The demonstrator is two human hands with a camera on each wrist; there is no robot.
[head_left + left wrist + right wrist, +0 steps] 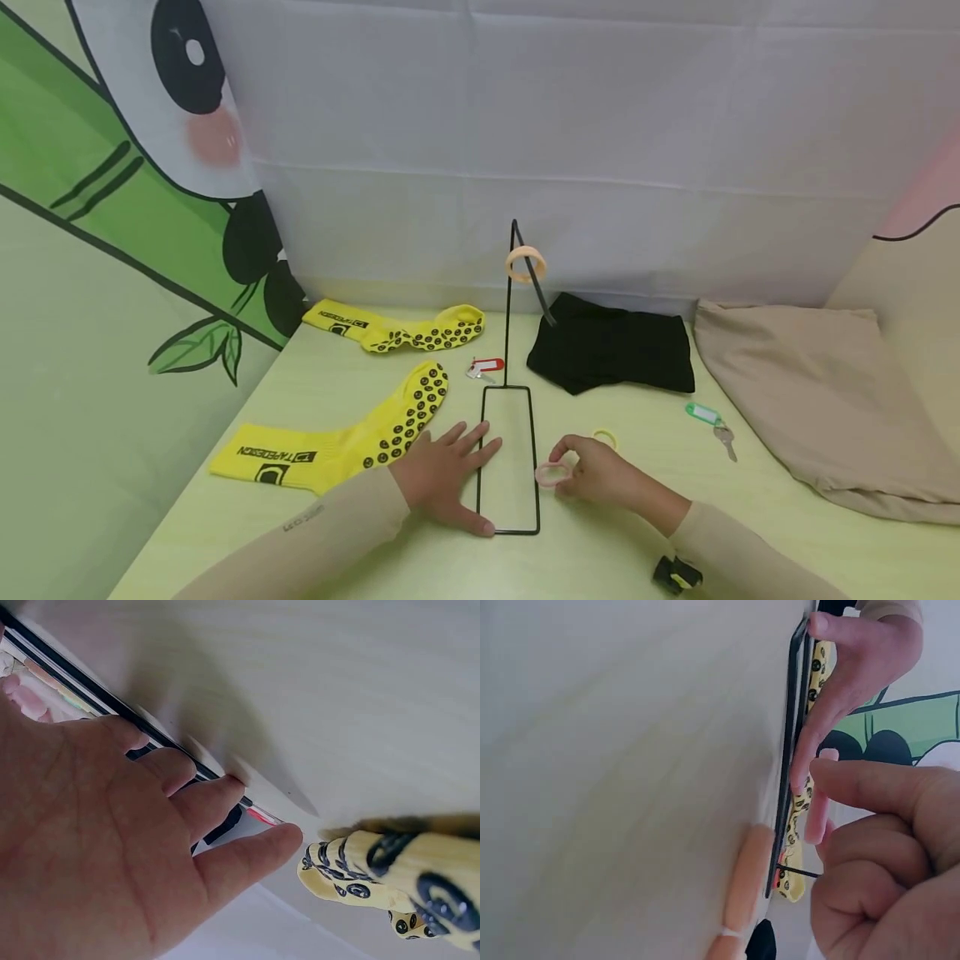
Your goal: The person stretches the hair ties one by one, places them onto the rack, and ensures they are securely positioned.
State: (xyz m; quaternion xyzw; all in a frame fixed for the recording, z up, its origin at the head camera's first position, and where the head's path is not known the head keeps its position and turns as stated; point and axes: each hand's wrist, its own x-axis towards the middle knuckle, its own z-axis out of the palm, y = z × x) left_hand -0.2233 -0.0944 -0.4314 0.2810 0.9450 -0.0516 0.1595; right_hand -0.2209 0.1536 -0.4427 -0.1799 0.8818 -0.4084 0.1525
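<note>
My left hand [444,475] lies with fingers spread over the left side of a black wire stand's base [538,492], thumb at its front corner. In the left wrist view its palm and straight fingers [240,862] show beside the black wire. Between thumb and fingers my right hand [603,477] pinches a pink ring [553,485], close by the base's right side. The right wrist view shows the pink ring [819,814] at the fingertips. An orange ring [512,265] hangs on the stand's slanting upper arm [538,296]. A yellow ring [606,432] lies just behind my right hand.
Two yellow socks with black dots, one near [341,450] and one far [420,329], lie left. A red-tagged key [489,364] is beside the stand's post. Folded black cloth [615,346], a green-tagged key [703,413] and beige cloth [810,392] lie right. A white curtain [600,100] hangs behind.
</note>
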